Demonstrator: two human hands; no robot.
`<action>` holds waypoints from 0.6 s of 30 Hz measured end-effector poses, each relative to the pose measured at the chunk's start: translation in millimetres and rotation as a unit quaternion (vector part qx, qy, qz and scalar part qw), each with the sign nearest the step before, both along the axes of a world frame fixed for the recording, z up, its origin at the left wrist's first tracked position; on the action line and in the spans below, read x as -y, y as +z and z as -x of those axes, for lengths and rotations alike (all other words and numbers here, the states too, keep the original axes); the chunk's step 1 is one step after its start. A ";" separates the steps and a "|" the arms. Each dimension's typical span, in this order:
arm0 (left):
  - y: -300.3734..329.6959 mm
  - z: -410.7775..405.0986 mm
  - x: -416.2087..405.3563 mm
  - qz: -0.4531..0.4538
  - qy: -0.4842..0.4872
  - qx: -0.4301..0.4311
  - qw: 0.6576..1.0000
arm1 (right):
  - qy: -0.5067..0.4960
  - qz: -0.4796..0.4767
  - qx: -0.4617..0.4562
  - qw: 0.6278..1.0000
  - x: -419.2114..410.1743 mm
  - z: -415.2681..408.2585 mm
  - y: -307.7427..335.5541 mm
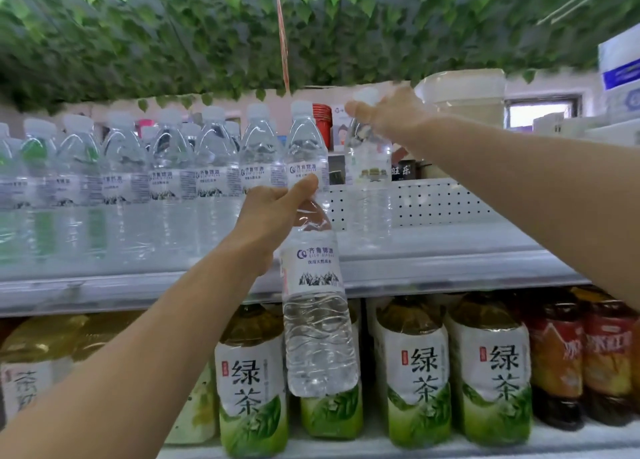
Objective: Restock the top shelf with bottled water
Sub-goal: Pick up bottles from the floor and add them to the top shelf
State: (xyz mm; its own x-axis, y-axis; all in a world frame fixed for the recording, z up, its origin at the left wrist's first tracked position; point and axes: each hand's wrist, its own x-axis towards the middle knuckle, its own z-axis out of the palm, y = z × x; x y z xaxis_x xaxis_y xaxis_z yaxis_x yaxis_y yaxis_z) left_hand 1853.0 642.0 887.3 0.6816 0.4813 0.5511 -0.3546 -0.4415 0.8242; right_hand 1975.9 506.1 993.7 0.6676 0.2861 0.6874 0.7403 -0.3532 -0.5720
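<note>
Two water bottles are in my hands: my right hand (388,112) grasps one (369,181) by its neck, standing it on the top shelf (433,247) beside the row (138,185), while my left hand (273,216) grips the spare bottle (317,320) by the neck, hanging ready below.

Lower shelf, as I see it: green tea bottles (414,372) in a row; red-labelled dark drink bottles (585,358) at right; leafy vine garland (173,36) overhead; white tub (464,95) far right; red-capped container (322,119) behind.

Two hands (273,216), two held water bottles (317,306) (shelf rows blurred)
</note>
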 end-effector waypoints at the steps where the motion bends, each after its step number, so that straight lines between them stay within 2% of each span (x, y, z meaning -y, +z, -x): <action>1: -0.3 -0.6 -0.2 0.012 -0.006 0.003 1.000 | 0.020 0.007 -0.010 1.000 2.3 -0.3 -7.7; 8: -3.8 0.1 0.6 0.066 -0.040 0.003 0.997 | 0.138 0.097 -0.152 0.974 17.7 -22.2 -81.3; 11: -5.1 -0.2 0.9 0.069 -0.048 0.007 0.996 | 0.143 0.088 -0.140 0.976 12.6 -26.3 -97.0; 15: -4.3 1.6 1.7 0.073 -0.045 0.008 0.996 | 0.058 0.060 -0.139 0.987 -0.7 -28.5 -101.1; 18: -5.1 3.2 2.6 0.072 -0.038 0.001 0.997 | 0.122 0.069 -0.165 0.976 -2.1 -30.8 -102.0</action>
State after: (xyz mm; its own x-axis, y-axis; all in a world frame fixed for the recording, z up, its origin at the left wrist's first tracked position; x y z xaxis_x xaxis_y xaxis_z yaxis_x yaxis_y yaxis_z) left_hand 1849.8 639.4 882.2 0.7172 0.5035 0.4818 -0.3847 -0.2905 0.8762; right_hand 2006.6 508.2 891.7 0.7464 0.5390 0.3903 0.5954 -0.2791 -0.7534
